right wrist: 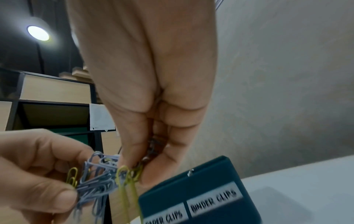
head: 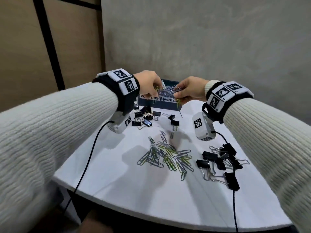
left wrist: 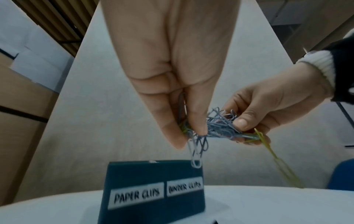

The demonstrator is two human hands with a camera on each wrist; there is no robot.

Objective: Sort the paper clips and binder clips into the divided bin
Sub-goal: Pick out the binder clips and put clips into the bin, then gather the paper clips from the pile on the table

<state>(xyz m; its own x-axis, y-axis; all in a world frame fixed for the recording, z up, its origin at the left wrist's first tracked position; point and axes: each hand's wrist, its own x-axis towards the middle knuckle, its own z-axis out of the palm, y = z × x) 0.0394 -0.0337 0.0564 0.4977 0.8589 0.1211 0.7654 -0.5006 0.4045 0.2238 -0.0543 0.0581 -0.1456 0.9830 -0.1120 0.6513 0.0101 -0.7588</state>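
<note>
A tangled bunch of blue and yellow-green paper clips [head: 166, 93] hangs between both hands above the dark blue divided bin [head: 168, 106], labelled PAPER CLIPS and BINDER CLIPS. My left hand [head: 149, 86] pinches the bunch's left end [left wrist: 191, 133]. My right hand [head: 186, 91] pinches its right end [right wrist: 134, 171], from which a yellow clip dangles. More paper clips [head: 168, 157] lie loose mid-table. Black binder clips lie in one group at the right [head: 222, 160] and another near the bin [head: 144, 118].
The white round table [head: 134, 190] has its curved front edge close to me. Black cables from both wrist cameras trail across it. A grey wall stands right behind the bin, with brown panels at the left.
</note>
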